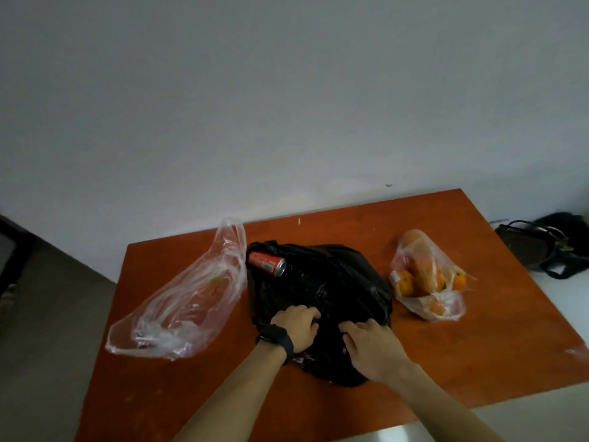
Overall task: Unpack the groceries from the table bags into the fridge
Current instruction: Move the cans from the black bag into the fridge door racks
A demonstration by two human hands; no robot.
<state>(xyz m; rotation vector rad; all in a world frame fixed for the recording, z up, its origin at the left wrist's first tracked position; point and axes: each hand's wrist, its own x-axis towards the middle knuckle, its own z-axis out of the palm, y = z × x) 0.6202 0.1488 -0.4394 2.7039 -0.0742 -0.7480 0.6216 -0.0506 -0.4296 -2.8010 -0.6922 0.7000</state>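
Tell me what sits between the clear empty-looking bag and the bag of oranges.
The black bag, a red can on its far left, both hands on its near side; head view.

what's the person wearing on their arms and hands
Both forearms are bare, with no sleeves in view and no gloves. The left hand has a dark smartwatch with a black band and a rectangular face strapped at the wrist. The right hand shows nothing at the wrist. Any rings are too blurred to tell.

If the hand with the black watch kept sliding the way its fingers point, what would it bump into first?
The left hand lies on the crumpled black plastic bag, fingers pointing right and slightly away. It would probably push into more of that bag's folds first. What is inside there cannot be seen.
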